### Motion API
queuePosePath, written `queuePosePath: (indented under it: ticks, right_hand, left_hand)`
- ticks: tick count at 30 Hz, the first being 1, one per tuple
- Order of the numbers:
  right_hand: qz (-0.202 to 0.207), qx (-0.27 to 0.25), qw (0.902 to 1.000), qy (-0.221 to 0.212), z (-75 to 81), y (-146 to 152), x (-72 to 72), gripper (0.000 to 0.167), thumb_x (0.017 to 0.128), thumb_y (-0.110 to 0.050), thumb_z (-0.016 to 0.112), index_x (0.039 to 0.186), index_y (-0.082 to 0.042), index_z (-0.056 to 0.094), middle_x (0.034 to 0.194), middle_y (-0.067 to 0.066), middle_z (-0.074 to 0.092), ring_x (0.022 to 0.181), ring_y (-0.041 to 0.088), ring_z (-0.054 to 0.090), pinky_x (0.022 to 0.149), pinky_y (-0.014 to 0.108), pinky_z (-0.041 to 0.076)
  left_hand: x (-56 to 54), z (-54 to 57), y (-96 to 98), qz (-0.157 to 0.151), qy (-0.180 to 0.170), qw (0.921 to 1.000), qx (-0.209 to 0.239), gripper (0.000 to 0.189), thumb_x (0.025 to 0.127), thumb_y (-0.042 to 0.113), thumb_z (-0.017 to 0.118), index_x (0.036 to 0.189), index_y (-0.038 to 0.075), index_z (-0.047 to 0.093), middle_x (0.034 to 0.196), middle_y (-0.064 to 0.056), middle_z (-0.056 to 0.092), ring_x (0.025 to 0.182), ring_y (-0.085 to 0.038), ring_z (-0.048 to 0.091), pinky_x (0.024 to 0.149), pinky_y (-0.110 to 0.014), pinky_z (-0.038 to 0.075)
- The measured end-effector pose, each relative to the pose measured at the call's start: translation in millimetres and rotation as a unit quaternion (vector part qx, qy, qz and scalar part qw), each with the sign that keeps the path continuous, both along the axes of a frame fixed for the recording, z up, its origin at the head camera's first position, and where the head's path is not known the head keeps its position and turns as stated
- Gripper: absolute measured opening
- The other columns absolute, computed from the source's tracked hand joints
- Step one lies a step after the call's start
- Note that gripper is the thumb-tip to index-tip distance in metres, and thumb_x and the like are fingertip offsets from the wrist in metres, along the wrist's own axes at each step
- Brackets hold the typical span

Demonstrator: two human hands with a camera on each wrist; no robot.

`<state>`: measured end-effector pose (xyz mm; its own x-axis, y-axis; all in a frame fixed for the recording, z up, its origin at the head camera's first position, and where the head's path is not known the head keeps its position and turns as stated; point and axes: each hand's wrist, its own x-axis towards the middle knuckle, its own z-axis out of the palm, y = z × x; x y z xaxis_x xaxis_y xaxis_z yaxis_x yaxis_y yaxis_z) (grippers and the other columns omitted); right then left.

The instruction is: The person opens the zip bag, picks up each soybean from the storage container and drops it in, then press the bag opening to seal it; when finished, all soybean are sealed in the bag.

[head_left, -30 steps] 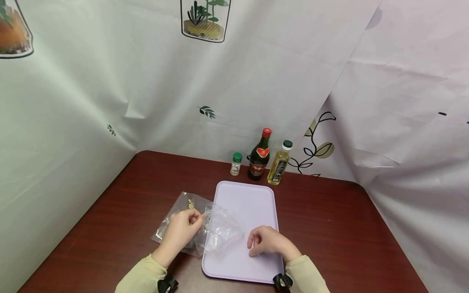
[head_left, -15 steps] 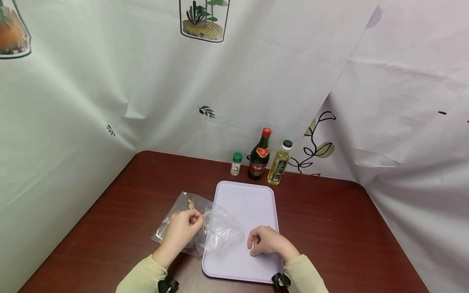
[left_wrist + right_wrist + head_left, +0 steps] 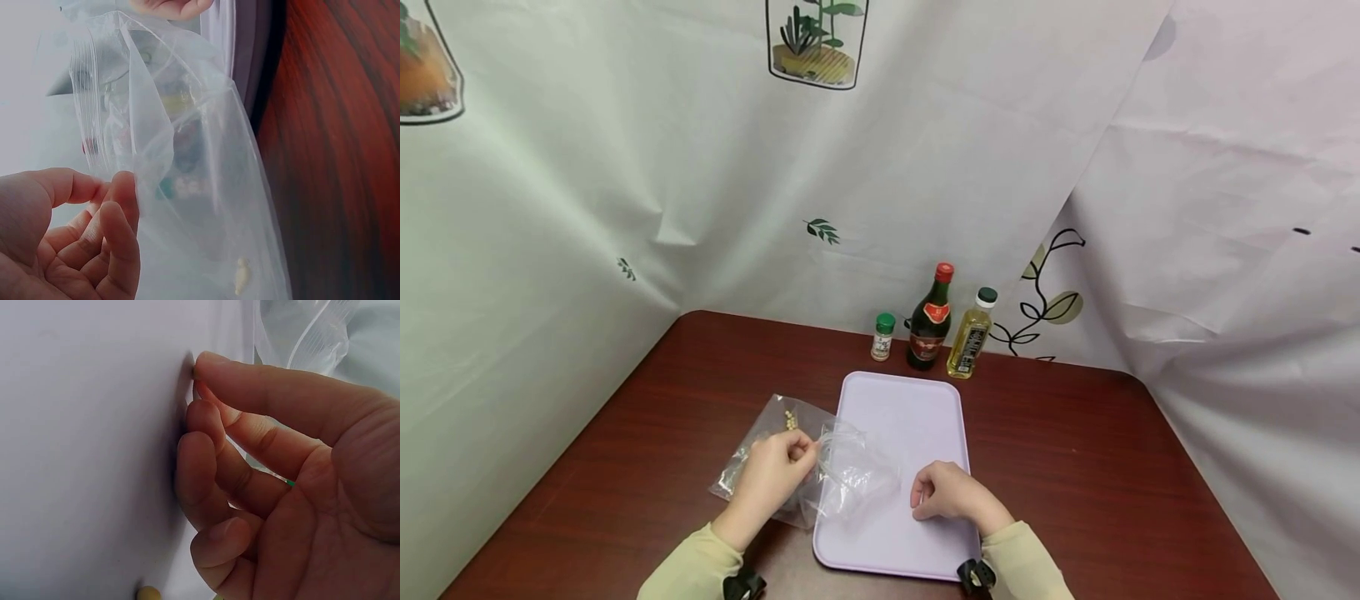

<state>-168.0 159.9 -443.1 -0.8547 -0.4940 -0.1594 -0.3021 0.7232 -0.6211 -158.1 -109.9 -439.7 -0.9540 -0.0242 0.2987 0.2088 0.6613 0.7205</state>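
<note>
A clear zip bag point(image 3: 865, 479) lies partly over the left side of a pale lilac tray point(image 3: 906, 408), with several small pale-yellow beans point(image 3: 790, 418) inside. My left hand point(image 3: 771, 471) pinches the bag near its zip strip point(image 3: 87, 94) between thumb and forefinger. Low over the tray, my right hand point(image 3: 951, 496) has its fingers curled and its thumb and forefinger tips together at the surface. Whatever may lie between those tips is hidden. One round yellow bean point(image 3: 149, 593) sits on the tray below the right hand in the right wrist view.
Behind the tray stand a small green-capped shaker point(image 3: 883, 337), a dark red-capped bottle point(image 3: 928, 329) and a green-capped bottle of yellow oil point(image 3: 972, 335). They are on the dark red wooden table point(image 3: 1067, 467), close to the white printed cloth point(image 3: 737, 183).
My right thumb and forefinger have drawn slightly closer together, with the hand a touch further right. The left hand and the bag stay in place.
</note>
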Motion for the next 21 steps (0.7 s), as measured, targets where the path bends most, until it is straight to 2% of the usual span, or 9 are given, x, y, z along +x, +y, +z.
queuePosePath:
  ticks: [12, 21]
  right_hand:
    - [-0.002, 0.022, 0.9995, 0.020, 1.1, -0.6, 1.3, 0.016, 0.066, -0.004, 0.075, 0.062, -0.012, 0.062, 0.055, -0.010, 0.048, 0.052, 0.004, 0.042, 0.051, 0.023, 0.036]
    - [0.003, 0.021, 0.9997, 0.008, 1.9, 0.0, 0.6, 0.016, 0.066, -0.004, 0.075, 0.064, -0.013, 0.062, 0.055, -0.010, 0.046, 0.051, 0.004, 0.042, 0.049, 0.022, 0.034]
  left_hand:
    - [1.9, 0.8, 0.8, -0.004, 0.004, 1.0000, -0.003, 0.021, 0.081, 0.013, 0.068, 0.062, 0.018, 0.060, 0.049, 0.015, 0.050, 0.046, 0.002, 0.042, 0.049, -0.020, 0.035]
    - [2.0, 1.8, 0.9, -0.003, 0.003, 1.0000, -0.006, 0.021, 0.081, 0.014, 0.068, 0.063, 0.018, 0.060, 0.048, 0.015, 0.050, 0.045, 0.001, 0.042, 0.049, -0.020, 0.035]
